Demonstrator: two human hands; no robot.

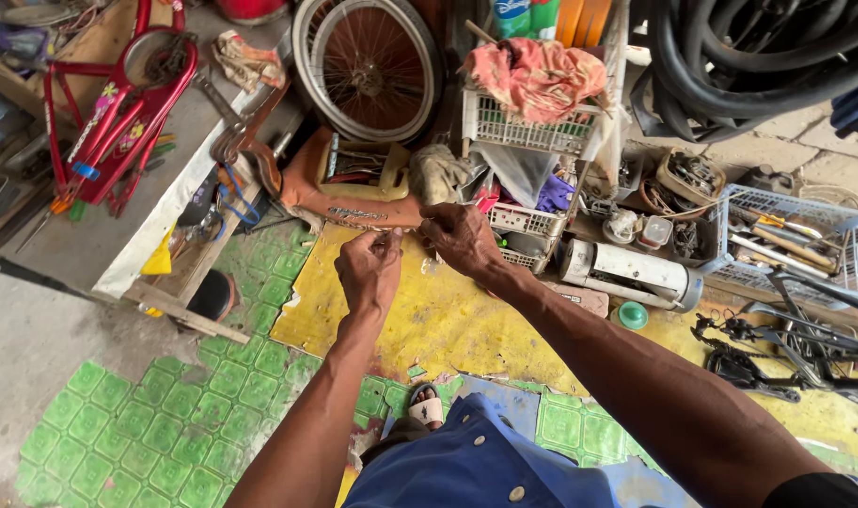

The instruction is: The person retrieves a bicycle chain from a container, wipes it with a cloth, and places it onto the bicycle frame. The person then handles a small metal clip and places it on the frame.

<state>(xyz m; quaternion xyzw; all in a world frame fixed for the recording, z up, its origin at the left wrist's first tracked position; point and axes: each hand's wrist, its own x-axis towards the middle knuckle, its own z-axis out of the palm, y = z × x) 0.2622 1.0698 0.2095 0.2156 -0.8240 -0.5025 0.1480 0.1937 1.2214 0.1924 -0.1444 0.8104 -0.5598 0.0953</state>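
Between your two hands, over the yellow mat (448, 320), there is something too small to make out; it sits right where your fingertips meet, just in front of the orange tray (302, 188) of tools. Your left hand (368, 271) has its grip pressed together, thumb and fingers pinching at that small thing near the top of the hand. Your right hand (462, 237) is curled, knuckles up, its fingertips close to the left hand's; whether its grip actually closes on the thing, you cannot tell from here.

Just beyond your hands the orange tray lies on the floor with a yellow insert and a few metal tools in it, and a crumpled grey rag (438, 174) leans beside it. To the right of the rag stands a stack of white plastic baskets (527, 127), the top one carrying a pink cloth (537, 75). A spoked bicycle wheel (368, 66) leans upright behind the tray. Right of your right forearm a white cylinder (631, 273) lies on its side, with a small green lid (633, 315) near it on the mat. Farther right sits a pale blue basket (795, 235) of hand tools, and black tyres (758, 56) hang above it. To the left, a red child's bicycle frame (118, 103) rests on a grey desk (90, 226). Below you, green patterned floor matting (165, 423) spreads out, and one sandalled foot (427, 406) shows above your blue shirt (476, 461).
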